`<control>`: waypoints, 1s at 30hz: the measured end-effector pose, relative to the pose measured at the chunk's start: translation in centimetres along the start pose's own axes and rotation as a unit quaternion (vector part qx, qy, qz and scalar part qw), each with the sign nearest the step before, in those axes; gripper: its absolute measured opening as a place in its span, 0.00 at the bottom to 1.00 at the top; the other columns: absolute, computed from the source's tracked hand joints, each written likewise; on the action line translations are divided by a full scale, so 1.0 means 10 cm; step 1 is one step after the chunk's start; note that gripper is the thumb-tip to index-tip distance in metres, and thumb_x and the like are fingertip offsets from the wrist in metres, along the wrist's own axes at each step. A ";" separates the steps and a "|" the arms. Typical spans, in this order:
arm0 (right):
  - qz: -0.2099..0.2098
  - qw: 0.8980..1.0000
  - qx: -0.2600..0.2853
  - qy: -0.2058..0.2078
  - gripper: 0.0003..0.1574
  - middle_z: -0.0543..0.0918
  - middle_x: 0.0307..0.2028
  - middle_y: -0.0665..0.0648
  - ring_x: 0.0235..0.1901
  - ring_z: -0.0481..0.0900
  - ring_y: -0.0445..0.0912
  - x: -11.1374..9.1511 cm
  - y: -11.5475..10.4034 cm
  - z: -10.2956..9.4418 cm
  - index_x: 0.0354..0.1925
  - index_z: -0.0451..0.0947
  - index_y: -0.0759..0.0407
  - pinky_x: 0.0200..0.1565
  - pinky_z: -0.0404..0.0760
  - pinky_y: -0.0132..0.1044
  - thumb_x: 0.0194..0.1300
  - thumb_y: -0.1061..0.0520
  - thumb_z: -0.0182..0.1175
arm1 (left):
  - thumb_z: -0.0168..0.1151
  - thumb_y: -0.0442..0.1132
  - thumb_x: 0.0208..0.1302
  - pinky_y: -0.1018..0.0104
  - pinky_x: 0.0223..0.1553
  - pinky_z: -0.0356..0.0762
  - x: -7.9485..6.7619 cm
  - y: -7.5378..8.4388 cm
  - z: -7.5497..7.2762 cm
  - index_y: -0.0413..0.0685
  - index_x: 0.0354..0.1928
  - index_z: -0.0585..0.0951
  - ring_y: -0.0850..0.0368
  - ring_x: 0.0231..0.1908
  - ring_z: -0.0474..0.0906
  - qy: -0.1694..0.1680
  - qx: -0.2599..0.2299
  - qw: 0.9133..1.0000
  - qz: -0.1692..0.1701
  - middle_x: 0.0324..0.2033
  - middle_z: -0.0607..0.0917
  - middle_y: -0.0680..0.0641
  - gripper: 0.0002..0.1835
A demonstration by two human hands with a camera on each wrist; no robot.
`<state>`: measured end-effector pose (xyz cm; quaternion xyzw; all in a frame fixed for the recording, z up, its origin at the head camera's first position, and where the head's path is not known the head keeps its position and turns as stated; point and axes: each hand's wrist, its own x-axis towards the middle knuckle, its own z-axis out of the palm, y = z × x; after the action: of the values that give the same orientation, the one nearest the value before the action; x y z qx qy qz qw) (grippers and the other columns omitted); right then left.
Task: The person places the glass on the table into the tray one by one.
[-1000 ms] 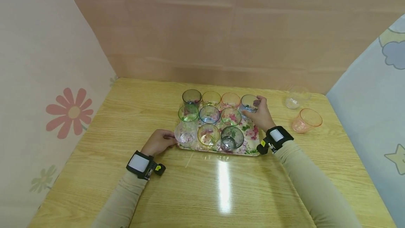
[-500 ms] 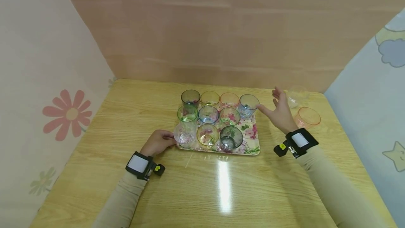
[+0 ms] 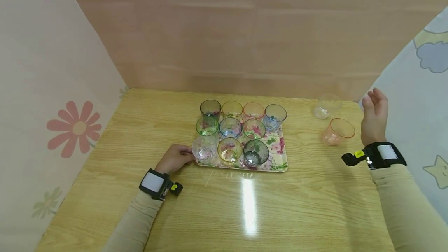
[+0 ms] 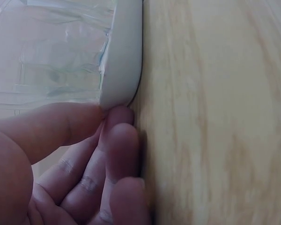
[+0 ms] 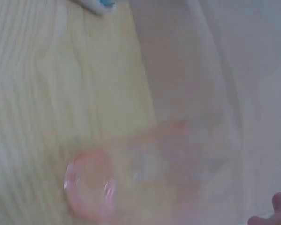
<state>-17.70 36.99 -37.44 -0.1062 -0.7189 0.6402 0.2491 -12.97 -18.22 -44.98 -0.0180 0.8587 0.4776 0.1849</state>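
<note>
A flower-patterned tray (image 3: 278, 143) carries several coloured glasses in rows. My left hand (image 3: 174, 159) pinches the tray's near left corner; in the left wrist view the thumb and forefinger meet at its white rim (image 4: 124, 56). Right by that hand stands a clear glass (image 3: 204, 150). At the far right, my right hand (image 3: 375, 118) is raised with nothing in it, its fingers loosely bent. To its left, off the tray, is a pink glass (image 3: 337, 132), also blurred in the right wrist view. Behind that is another clear glass (image 3: 326, 107).
On the tray, a blue glass (image 3: 275, 116) stands at the back right and a dark grey glass (image 3: 256, 153) at the front. The wooden table (image 3: 196, 209) meets a brown back wall (image 3: 227, 42), with patterned panels on both sides.
My right hand has let go of the blue glass at the tray's back right and swung right, past the pink glass. My left hand stays at the tray corner.
</note>
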 end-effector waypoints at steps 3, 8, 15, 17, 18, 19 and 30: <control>0.030 0.998 0.052 -0.034 0.53 0.43 0.80 0.56 0.78 0.37 0.42 -0.04 0.14 -0.18 0.82 0.37 0.52 0.73 0.35 0.28 0.75 0.45 0.58 | 0.66 0.32 0.67 0.67 0.32 0.78 0.00 -0.01 0.00 0.32 0.47 0.86 0.60 0.29 0.82 -0.001 -0.005 1.000 0.001 0.33 0.88 0.46 0.11; 0.066 0.985 0.086 -0.131 0.63 0.21 0.80 0.51 0.77 0.21 0.41 -0.16 0.40 -0.36 0.79 0.16 0.45 0.72 0.27 0.29 0.76 0.44 0.56 | 0.66 0.31 0.67 0.67 0.32 0.78 -0.01 -0.01 0.01 0.31 0.48 0.86 0.60 0.29 0.82 -0.003 -0.007 1.000 0.003 0.32 0.88 0.46 0.11; 0.101 0.973 0.046 -0.204 0.65 0.17 0.78 0.48 0.77 0.18 0.45 -0.27 0.61 -0.44 0.75 0.08 0.39 0.74 0.35 0.30 0.77 0.47 0.54 | 0.66 0.31 0.67 0.66 0.33 0.79 0.00 -0.01 0.00 0.30 0.48 0.85 0.59 0.29 0.82 -0.002 -0.010 1.000 0.010 0.33 0.88 0.45 0.12; 0.106 0.970 0.037 -0.215 0.66 0.17 0.78 0.49 0.78 0.20 0.47 -0.30 0.64 -0.44 0.75 0.07 0.38 0.73 0.41 0.27 0.77 0.49 0.55 | 0.66 0.31 0.67 0.66 0.32 0.79 0.00 -0.02 0.00 0.30 0.48 0.85 0.59 0.29 0.82 -0.003 -0.010 1.000 0.011 0.33 0.88 0.45 0.12; 0.108 0.969 0.032 -0.220 0.66 0.18 0.79 0.50 0.78 0.21 0.48 -0.31 0.66 -0.45 0.74 0.07 0.37 0.72 0.45 0.26 0.77 0.49 0.55 | 0.66 0.31 0.67 0.66 0.32 0.79 -0.01 -0.01 0.00 0.30 0.48 0.85 0.59 0.29 0.82 -0.002 -0.011 1.000 0.009 0.33 0.88 0.45 0.11; 0.108 0.968 0.028 -0.224 0.66 0.18 0.79 0.51 0.78 0.22 0.50 -0.32 0.67 -0.45 0.74 0.07 0.37 0.72 0.48 0.25 0.76 0.50 0.55 | 0.66 0.31 0.67 0.66 0.32 0.78 -0.01 -0.01 0.00 0.31 0.48 0.86 0.59 0.29 0.82 -0.002 -0.011 1.000 0.007 0.33 0.88 0.45 0.11; 0.085 0.961 -0.110 -0.238 0.68 0.30 0.81 0.53 0.80 0.35 0.51 -0.40 0.86 -0.42 0.75 0.09 0.37 0.55 0.63 0.15 0.76 0.60 0.58 | 0.67 0.33 0.67 0.66 0.32 0.76 0.00 0.00 0.00 0.33 0.47 0.86 0.59 0.30 0.82 0.003 0.002 1.000 0.002 0.32 0.88 0.46 0.11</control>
<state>-13.66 40.12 -46.42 -0.0384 -0.8117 0.5828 0.0022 -12.93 -18.28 -44.98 -0.0170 0.8603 0.4760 0.1816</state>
